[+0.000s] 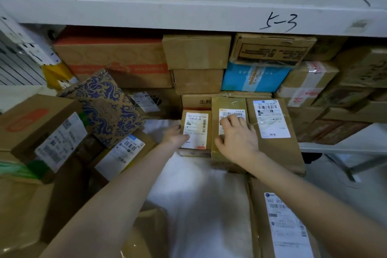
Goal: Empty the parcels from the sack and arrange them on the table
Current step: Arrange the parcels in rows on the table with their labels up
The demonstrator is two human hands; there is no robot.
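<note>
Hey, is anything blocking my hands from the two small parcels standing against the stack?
Nothing visible does. The left hand already grips the small white-labelled parcel at its left edge, and the right hand rests on the taped parcel right beside it.

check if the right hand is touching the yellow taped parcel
Touching. The head view shows the right hand resting on the yellow taped parcel, fingers over its label.

The right hand [237, 140] covered most of the label [227, 112] on the tan parcel [229, 102]; the fingers of the left hand [175, 137] were hidden beside the small parcel [195, 130]. The bottom edge cut off the near parcel [282, 226].
</note>
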